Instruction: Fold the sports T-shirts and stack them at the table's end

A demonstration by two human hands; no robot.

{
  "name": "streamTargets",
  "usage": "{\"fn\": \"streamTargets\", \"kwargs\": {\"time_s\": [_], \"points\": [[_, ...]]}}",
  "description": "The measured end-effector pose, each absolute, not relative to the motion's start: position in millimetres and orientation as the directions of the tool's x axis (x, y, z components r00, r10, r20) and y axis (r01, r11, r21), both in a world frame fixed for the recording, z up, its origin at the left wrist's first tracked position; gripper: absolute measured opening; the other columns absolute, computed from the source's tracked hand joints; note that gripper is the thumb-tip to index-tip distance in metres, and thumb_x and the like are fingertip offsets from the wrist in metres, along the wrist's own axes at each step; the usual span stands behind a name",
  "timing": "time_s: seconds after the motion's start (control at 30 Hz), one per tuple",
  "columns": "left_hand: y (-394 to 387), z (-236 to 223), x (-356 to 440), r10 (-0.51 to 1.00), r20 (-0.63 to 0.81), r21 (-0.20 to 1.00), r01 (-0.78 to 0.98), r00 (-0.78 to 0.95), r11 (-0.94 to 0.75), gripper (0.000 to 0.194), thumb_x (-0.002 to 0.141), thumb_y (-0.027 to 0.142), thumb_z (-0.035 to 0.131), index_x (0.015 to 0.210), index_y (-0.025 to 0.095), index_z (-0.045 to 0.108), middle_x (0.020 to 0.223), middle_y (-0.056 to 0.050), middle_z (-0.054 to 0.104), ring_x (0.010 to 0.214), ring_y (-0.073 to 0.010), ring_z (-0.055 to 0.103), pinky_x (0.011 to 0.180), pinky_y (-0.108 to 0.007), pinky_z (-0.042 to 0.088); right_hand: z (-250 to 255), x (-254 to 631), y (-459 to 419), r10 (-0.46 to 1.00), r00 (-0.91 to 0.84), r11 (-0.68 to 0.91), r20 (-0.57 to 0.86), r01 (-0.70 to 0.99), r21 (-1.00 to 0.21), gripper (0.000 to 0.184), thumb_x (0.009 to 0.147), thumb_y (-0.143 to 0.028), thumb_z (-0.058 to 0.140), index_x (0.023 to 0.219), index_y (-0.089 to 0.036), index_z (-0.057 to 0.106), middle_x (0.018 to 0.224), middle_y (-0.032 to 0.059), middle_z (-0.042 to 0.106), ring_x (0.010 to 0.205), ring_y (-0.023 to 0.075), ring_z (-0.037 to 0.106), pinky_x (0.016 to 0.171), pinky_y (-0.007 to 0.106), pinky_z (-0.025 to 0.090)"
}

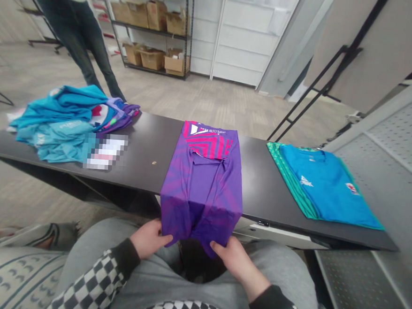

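A purple jersey with pink stripes [202, 182] lies partly folded on the dark table [146, 143], its near end hanging over the table's front edge. My left hand [149, 239] and my right hand [227, 256] both grip that hanging end from below, close to my lap. To the right lies a folded blue and green shirt [325, 186]. A loose pile of blue and purple garments [60, 121] sits at the table's left.
A pixelated patch [105, 151] hides something next to the pile, and a small round tan object [153, 162] lies on the tabletop. A standing person [73, 27] is beyond the table. Metal shelves [151, 28] hold cardboard boxes. A perforated grey panel [396, 153] rises at the right.
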State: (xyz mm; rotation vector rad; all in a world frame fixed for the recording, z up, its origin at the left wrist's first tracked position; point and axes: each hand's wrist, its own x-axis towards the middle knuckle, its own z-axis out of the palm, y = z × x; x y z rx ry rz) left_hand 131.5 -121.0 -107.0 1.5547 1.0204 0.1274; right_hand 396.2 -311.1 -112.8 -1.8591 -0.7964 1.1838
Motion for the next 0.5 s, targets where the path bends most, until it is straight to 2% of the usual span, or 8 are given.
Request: {"fn": "streamTargets", "kwargs": {"time_s": [0.1,0.17,0.27,0.33,0.37,0.4,0.43,0.5], "points": [[-138.8,-95.9,118.8,0.672,-0.425,0.866,0.488,0.607,0.108,0.050,0.077,0.060,0.089,0.107,0.020,0.087,0.118,-0.015,0.088,0.122,-0.0413,0.081,0.117,-0.049,0.061,-99.3,388.3,-334.3,0.849,0.333,-0.451,-0.411,0.050,-0.891,0.055,0.086,-0.071,0.084,0.099,-0.017,0.087,0.109,0.0137,0.088,0.110,0.0390,0.079,0.111,0.056,0.061],[-156.4,-84.5,106.3,0.628,-0.455,0.887,0.378,0.632,0.264,0.057,0.081,0.064,0.090,0.116,0.020,0.085,0.124,-0.015,0.087,0.123,-0.0398,0.080,0.116,-0.051,0.062,-87.7,378.3,-356.8,0.853,0.312,-0.412,-0.419,-0.092,-0.907,0.057,0.090,-0.073,0.085,0.103,-0.017,0.086,0.108,0.0128,0.087,0.108,0.0350,0.079,0.107,0.051,0.063],[-185.4,-67.9,86.3,0.531,-0.535,0.809,0.218,0.657,0.546,0.070,0.082,0.069,0.095,0.130,0.021,0.079,0.121,-0.015,0.087,0.113,-0.0361,0.084,0.107,-0.050,0.067,-72.2,358.4,-393.4,0.785,0.357,-0.400,-0.506,-0.331,-0.855,0.069,0.092,-0.071,0.090,0.138,-0.021,0.079,0.092,0.0059,0.082,0.077,0.0233,0.076,0.075,0.036,0.065],[-202.4,-61.1,74.3,0.542,-0.567,0.772,0.169,0.620,0.613,0.083,0.083,0.070,0.096,0.146,0.023,0.073,0.107,-0.012,0.087,0.097,-0.0324,0.085,0.095,-0.047,0.070,-64.7,347.9,-414.5,0.718,0.436,-0.370,-0.542,-0.420,-0.829,0.087,0.095,-0.066,0.091,0.167,-0.030,0.059,0.078,-0.0026,0.074,0.056,0.0162,0.064,0.058,0.028,0.056],[-209.0,-59.1,68.5,0.572,-0.568,0.779,0.163,0.592,0.605,0.089,0.085,0.070,0.095,0.157,0.025,0.067,0.099,-0.009,0.086,0.089,-0.0300,0.085,0.089,-0.045,0.071,-61.6,345.6,-423.2,0.694,0.481,-0.346,-0.536,-0.430,-0.834,0.092,0.096,-0.063,0.091,0.174,-0.034,0.050,0.074,-0.0050,0.071,0.052,0.0147,0.061,0.055,0.026,0.054],[-213.7,-57.5,62.6,0.606,-0.556,0.801,0.172,0.569,0.573,0.094,0.088,0.069,0.093,0.166,0.028,0.061,0.093,-0.006,0.084,0.083,-0.0279,0.083,0.083,-0.042,0.071,-58.3,346.1,-430.9,0.682,0.519,-0.325,-0.514,-0.414,-0.850,0.090,0.097,-0.061,0.091,0.173,-0.036,0.051,0.074,-0.0048,0.071,0.053,0.0148,0.063,0.056,0.026,0.055],[-216.2,-56.1,56.4,0.642,-0.526,0.835,0.192,0.558,0.517,0.092,0.093,0.067,0.089,0.171,0.031,0.057,0.091,-0.005,0.084,0.080,-0.0264,0.083,0.080,-0.040,0.071,-54.5,349.5,-437.2,0.694,0.537,-0.316,-0.480,-0.372,-0.873,0.079,0.097,-0.060,0.091,0.166,-0.036,0.061,0.077,-0.0025,0.074,0.058,0.0159,0.067,0.060,0.027,0.059],[-213.3,-51.4,44.2,0.716,-0.388,0.922,0.243,0.581,0.303,0.068,0.099,0.061,0.085,0.160,0.035,0.071,0.096,-0.006,0.086,0.085,-0.0254,0.085,0.080,-0.035,0.072,-43.7,364.2,-445.8,0.776,0.492,-0.313,-0.393,-0.240,-0.919,0.048,0.096,-0.059,0.091,0.137,-0.033,0.084,0.087,0.0054,0.082,0.071,0.0206,0.078,0.070,0.030,0.066]]}}
